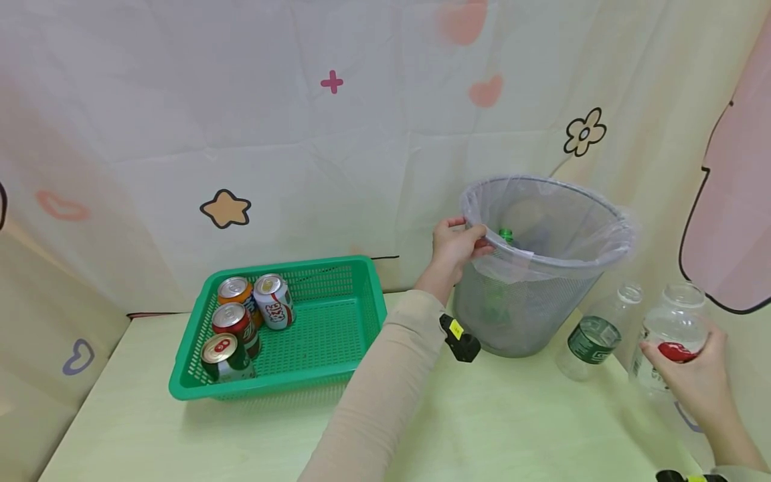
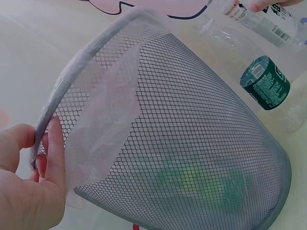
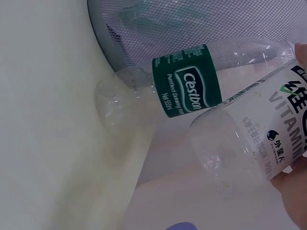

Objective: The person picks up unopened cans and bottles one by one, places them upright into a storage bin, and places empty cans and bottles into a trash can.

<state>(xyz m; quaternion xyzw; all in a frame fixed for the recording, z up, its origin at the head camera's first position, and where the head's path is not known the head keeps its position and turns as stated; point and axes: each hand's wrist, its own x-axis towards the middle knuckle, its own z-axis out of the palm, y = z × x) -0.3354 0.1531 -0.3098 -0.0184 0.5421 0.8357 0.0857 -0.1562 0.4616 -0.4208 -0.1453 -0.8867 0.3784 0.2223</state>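
Observation:
A mesh trash bin lined with a clear bag stands at the back right, and a green bottle shows inside it. My left hand pinches the bin's rim and bag edge between thumb and fingers, as the left wrist view also shows. At the far right, my right hand grips a clear vitamin drink bottle round its printed label. Next to it, a clear water bottle with a green label stands upright on the table, close to the bin.
A green plastic basket sits left of the bin. Several drink cans stand in its left part. Behind everything hangs a patterned curtain. The table's right edge runs below the vitamin drink bottle.

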